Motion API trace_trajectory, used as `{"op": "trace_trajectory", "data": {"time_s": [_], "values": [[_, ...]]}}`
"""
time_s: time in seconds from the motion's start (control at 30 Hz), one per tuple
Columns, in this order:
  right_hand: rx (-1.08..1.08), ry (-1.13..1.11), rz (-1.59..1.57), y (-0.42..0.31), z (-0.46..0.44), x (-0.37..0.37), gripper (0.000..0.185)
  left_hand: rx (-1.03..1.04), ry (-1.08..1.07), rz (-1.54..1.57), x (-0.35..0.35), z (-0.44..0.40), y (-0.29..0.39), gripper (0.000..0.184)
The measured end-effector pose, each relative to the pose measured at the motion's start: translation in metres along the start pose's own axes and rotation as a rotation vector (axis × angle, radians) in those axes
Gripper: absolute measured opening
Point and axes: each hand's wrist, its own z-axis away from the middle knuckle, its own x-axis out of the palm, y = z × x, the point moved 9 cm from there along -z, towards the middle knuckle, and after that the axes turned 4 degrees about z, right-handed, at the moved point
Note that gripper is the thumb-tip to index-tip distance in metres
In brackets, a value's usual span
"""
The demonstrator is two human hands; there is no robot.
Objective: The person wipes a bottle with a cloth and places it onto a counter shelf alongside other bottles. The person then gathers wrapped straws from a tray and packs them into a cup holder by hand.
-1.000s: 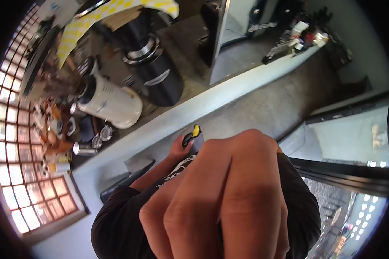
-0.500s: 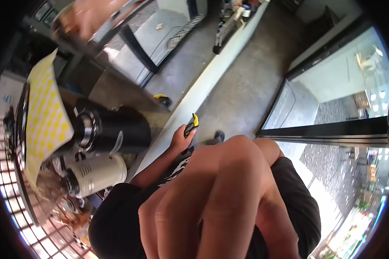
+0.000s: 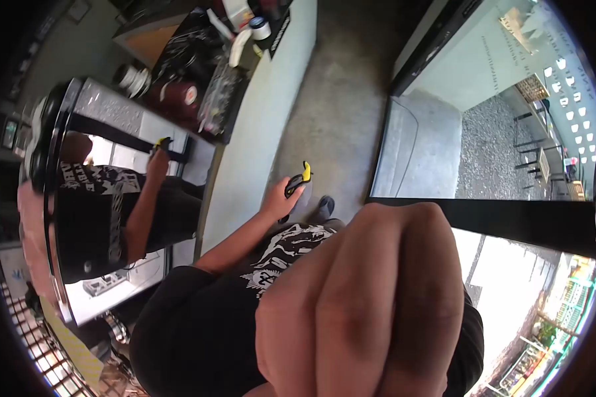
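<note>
My left hand (image 3: 285, 197) is closed around a yellow-and-black hand tool (image 3: 303, 176), held low over the floor beside the counter. The tool has dark handles and a short curved yellow end; its exact kind is not clear. Very close to the camera, my right hand (image 3: 371, 298) fills the lower middle of the view with its fingers curled and knuckles up. Whatever it grips, if anything, is hidden. My black shirt with a white print (image 3: 288, 255) shows behind it.
A pale counter edge (image 3: 261, 112) runs along my left. On it stand a shiny machine panel (image 3: 109, 145) reflecting me, a dark red container (image 3: 175, 99) and a white jar with a blue lid (image 3: 259, 28). To the right is a black-framed glass door (image 3: 437, 149) above grey concrete floor (image 3: 331, 86).
The view has swung, bringing the mirror-like panel and counter items closer on the left; the black and cream flasks have left view. My left hand keeps the tool. My right hand remains before the camera.
</note>
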Motion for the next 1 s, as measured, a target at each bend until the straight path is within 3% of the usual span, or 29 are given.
{"op": "trace_trajectory", "data": {"time_s": [0.17, 0.27, 0.33, 0.43, 0.53, 0.6, 0.8, 0.83, 0.93, 1.0], "values": [[-0.007, 0.062, 0.073, -0.057, -0.039, -0.083, 0.018, -0.098, 0.014, 0.042, 0.042, -0.102, 0.035, 0.039], [0.038, 0.094, 0.130, -0.082, -0.062, -0.146, 0.017, -0.026, 0.102, 0.032, 0.038, -0.156, 0.080, 0.039], [0.096, 0.117, 0.210, -0.097, -0.073, -0.192, 0.018, -0.054, 0.016, 0.108, 0.047, -0.199, 0.061, 0.038], [0.214, 0.238, 0.591, -0.123, -0.085, -0.268, 0.018, -0.030, -0.021, 0.340, 0.071, -0.265, 0.013, 0.038], [0.189, 0.197, 1.268, -0.160, -0.099, -0.349, 0.017, 0.082, -0.116, 0.385, 0.077, -0.361, 0.013, 0.036], [0.298, 0.278, 1.635, -0.188, -0.092, -0.418, 0.017, 0.176, -0.068, 0.304, 0.061, -0.434, 0.070, 0.033], [0.509, 1.024, 2.104, -0.295, -0.038, -0.586, 0.047, 0.295, -0.211, 0.398, 0.048, -0.582, 0.186, 0.024], [0.508, 1.058, 2.091, -0.313, -0.016, -0.615, 0.046, 0.382, -0.240, 0.435, 0.050, -0.596, 0.207, 0.023], [0.522, 1.376, 1.386, -0.330, 0.009, -0.670, 0.045, 0.496, -0.354, 0.461, 0.076, -0.631, 0.234, 0.022], [0.454, 1.383, 1.295, -0.348, 0.007, -0.699, 0.033, 0.474, -0.493, 0.436, 0.093, -0.659, 0.246, 0.023]]}}
